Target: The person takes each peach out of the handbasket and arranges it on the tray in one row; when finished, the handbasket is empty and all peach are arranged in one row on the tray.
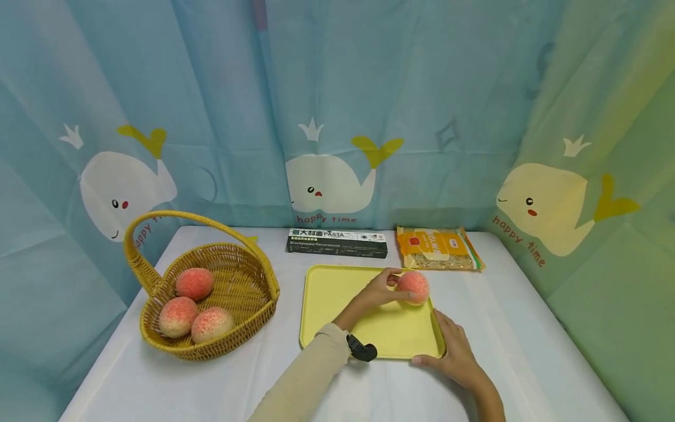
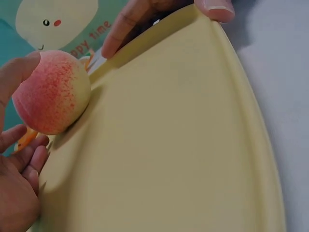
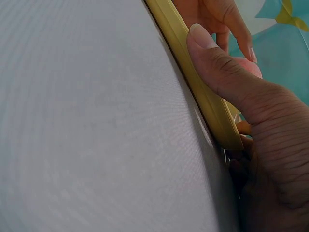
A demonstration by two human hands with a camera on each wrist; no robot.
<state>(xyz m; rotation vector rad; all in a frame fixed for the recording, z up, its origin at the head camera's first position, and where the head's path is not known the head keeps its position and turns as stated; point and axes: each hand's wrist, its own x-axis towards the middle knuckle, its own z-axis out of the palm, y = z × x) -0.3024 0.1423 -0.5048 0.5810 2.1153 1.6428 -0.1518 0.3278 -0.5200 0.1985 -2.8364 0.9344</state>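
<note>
behind everything hangs a pale blue curtain (image 1: 221,88) printed with whales, and before it stands a white-covered table (image 1: 506,299). on its left is a handled wicker basket (image 1: 253,319); nearer the middle lies a yellow tray (image 1: 332,293). beyond the tray are an orange packet (image 1: 437,249) and a pasta box (image 1: 337,245). the right hand (image 1: 456,351) grips the tray's near right corner, thumb on the rim. the left hand (image 1: 384,289) holds a peach (image 1: 415,287) between thumb and fingers at the far right corner; whether the peach bears on the tray, i can't tell. three other peaches (image 1: 212,324) sit together in the basket.

from where i stand, a loose hold looks the likeliest trouble: if the thumb slipped, the round peach could roll over that low rim. a tug from the right hand might tilt or slide the tray, too.

the packet crowds the tray's far edge, just behind the peach. open cloth lies right of the tray, and a strip of it parts tray from basket. the left forearm crosses the tray's near edge.
</note>
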